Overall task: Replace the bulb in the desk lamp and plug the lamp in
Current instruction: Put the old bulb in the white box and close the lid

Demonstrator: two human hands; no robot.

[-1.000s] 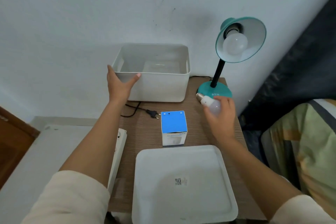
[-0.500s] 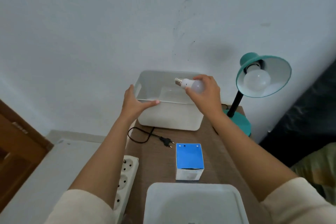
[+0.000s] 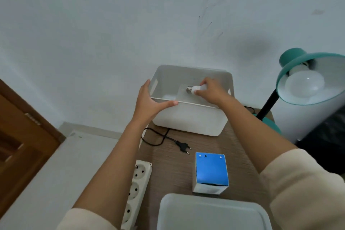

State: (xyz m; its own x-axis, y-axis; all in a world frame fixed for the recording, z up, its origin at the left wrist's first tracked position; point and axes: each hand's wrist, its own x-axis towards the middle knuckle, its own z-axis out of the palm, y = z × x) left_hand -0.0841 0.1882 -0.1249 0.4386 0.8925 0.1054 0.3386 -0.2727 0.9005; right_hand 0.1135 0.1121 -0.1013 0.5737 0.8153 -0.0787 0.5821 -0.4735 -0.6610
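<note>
Fingers of the left hand lie straight against the left corner of the white bin, thumb along the near rim, bracing without clasping. Just right of it, low inside the bin, the loose bulb lies level, screw base pointing left, away from the right hand, whose grip pinches the glass end. Further right of that grip the lamp already carries a fitted bulb, so the right hand probably needs only to lower and let go.
</note>
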